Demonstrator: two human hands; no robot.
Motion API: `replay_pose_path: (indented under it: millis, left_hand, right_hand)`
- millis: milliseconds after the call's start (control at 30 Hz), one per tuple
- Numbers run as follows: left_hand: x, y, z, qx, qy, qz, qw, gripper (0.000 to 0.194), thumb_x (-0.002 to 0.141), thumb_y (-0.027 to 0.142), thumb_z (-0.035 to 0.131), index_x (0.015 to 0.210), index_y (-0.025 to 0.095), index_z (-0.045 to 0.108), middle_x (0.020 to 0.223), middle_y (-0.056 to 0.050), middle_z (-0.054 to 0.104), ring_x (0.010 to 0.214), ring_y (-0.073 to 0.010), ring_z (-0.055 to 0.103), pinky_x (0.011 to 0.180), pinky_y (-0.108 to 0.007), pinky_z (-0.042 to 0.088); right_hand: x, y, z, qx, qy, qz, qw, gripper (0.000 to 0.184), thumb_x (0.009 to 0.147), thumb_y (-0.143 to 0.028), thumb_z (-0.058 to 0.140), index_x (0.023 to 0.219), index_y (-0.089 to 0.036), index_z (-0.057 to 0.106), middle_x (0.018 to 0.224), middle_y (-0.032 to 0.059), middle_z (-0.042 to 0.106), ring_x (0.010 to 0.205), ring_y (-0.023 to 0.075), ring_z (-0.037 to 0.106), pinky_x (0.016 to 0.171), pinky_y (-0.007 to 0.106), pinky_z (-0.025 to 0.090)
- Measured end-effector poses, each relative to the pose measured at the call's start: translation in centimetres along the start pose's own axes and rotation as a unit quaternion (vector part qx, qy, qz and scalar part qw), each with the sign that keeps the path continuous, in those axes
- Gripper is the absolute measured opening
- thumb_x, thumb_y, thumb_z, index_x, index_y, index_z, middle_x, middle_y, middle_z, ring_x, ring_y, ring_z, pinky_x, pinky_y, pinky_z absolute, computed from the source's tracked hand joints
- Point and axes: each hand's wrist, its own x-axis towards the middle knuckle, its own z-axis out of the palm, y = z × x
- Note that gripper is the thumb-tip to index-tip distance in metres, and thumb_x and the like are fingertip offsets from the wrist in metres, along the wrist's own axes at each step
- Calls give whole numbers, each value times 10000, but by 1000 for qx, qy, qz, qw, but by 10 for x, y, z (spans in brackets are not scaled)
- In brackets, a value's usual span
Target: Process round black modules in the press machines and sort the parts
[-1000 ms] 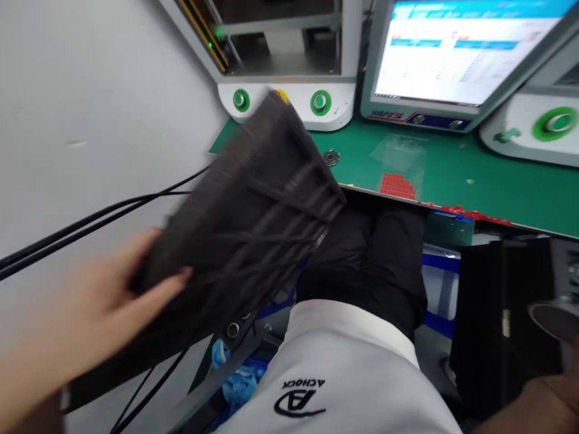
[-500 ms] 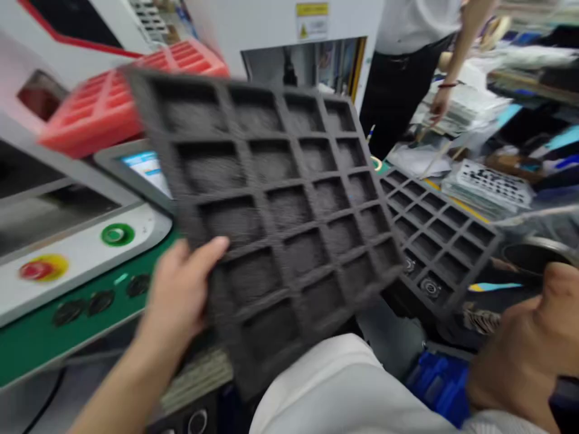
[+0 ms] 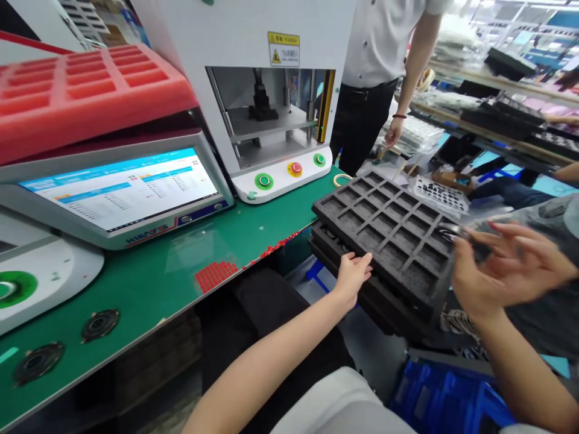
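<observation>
A black foam tray with square compartments (image 3: 382, 208) lies on top of another black foam tray (image 3: 326, 244), at the right end of the green bench. My left hand (image 3: 354, 278) grips the upper tray's near edge, thumb on top and fingers around the side. My right hand (image 3: 502, 265), blurred, is over the tray's right corner. Between its thumb and fingers is a round dark part with a shiny rim (image 3: 449, 231), close above the tray. The upper tray's visible compartments hold no parts. Dark parts show faintly in the gap between the trays.
Two round dark speaker-like parts (image 3: 100, 325) lie on the green bench (image 3: 181, 265). A monitor (image 3: 131, 190) carries a red foam tray (image 3: 122, 90). Behind stands a white press with buttons (image 3: 280, 175). A person (image 3: 375, 66) stands beyond it. Blue crates (image 3: 443, 398) sit below, right.
The black tray, held up tilted in my left hand, has come down to the right onto the other tray. My right hand has moved in toward its corner. The view has turned.
</observation>
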Motion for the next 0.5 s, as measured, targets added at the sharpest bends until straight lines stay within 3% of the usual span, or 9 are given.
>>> replay_pose_path:
  millis: [67, 100, 167, 200, 267, 300, 333, 433, 500]
  left_hand:
    - [-1, 2, -15, 46, 1, 7, 999, 290, 868, 201, 571, 1132, 120, 483, 1068, -161, 638, 913, -210, 697, 845, -393, 577]
    - [-1, 3, -22, 76, 0, 33, 997, 280, 845, 162, 583, 1113, 131, 508, 1110, -159, 627, 999, -228, 675, 918, -422, 547]
    - [2, 7, -35, 212, -29, 169, 962, 311, 816, 111, 597, 1118, 171, 552, 1271, -142, 575, 1245, -270, 543, 1090, -488, 411]
    - [5, 9, -40, 312, -50, 263, 912, 346, 815, 107, 602, 1148, 193, 560, 1354, -127, 532, 1347, -291, 440, 1144, -527, 327]
    - [12, 9, -43, 504, -76, 414, 754, 377, 838, 137, 600, 1208, 190, 551, 1422, -134, 485, 1424, -341, 310, 1155, -618, 247]
    - [15, 8, -42, 568, -78, 451, 684, 348, 858, 155, 586, 1205, 168, 551, 1394, -150, 506, 1416, -354, 318, 1141, -646, 248]
    - [17, 7, -40, 603, -74, 466, 643, 291, 881, 166, 563, 1171, 147, 564, 1331, -155, 550, 1384, -345, 368, 1137, -649, 256]
    - [18, -1, -27, 629, -90, 490, 596, 198, 951, 153, 430, 1054, 131, 597, 1065, -108, 646, 1155, -245, 572, 1147, -602, 289]
    - [17, -6, -21, 617, -116, 517, 581, 239, 966, 146, 384, 1043, 135, 610, 999, -87, 650, 1038, -210, 613, 1145, -605, 292]
  right_hand:
    - [-1, 8, 26, -28, -22, -90, 995, 566, 654, -130, 800, 1065, -291, 446, 977, 34, 524, 934, 234, 618, 924, 565, 552]
    - [-3, 12, 40, -28, -52, -103, 993, 512, 681, -143, 780, 1049, -285, 453, 930, 26, 546, 925, 240, 626, 930, 579, 542]
    - [-7, 19, 65, 10, -113, -41, 993, 449, 732, -176, 745, 1052, -277, 447, 954, 29, 570, 923, 231, 643, 931, 553, 544]
    - [-9, 24, 77, 39, -126, 13, 991, 444, 740, -194, 742, 1058, -270, 440, 991, 32, 568, 888, 210, 657, 907, 512, 560]
    - [-10, 33, 98, 107, -133, 137, 976, 461, 731, -215, 748, 1057, -258, 425, 1022, 22, 555, 762, 147, 669, 819, 402, 588]
    - [-10, 39, 106, 139, -136, 193, 962, 471, 721, -219, 751, 1049, -255, 414, 1000, 7, 554, 701, 118, 663, 770, 351, 590]
    - [-10, 43, 113, 164, -140, 237, 947, 480, 711, -220, 753, 1038, -255, 403, 964, -9, 558, 661, 101, 656, 729, 313, 586]
    - [-12, 53, 127, 184, -159, 284, 927, 490, 700, -219, 749, 1026, -258, 386, 909, -30, 564, 636, 93, 654, 691, 277, 581]
    - [-16, 53, 131, 159, -168, 241, 943, 487, 718, -217, 744, 1053, -260, 394, 964, -12, 568, 666, 100, 663, 745, 309, 593]
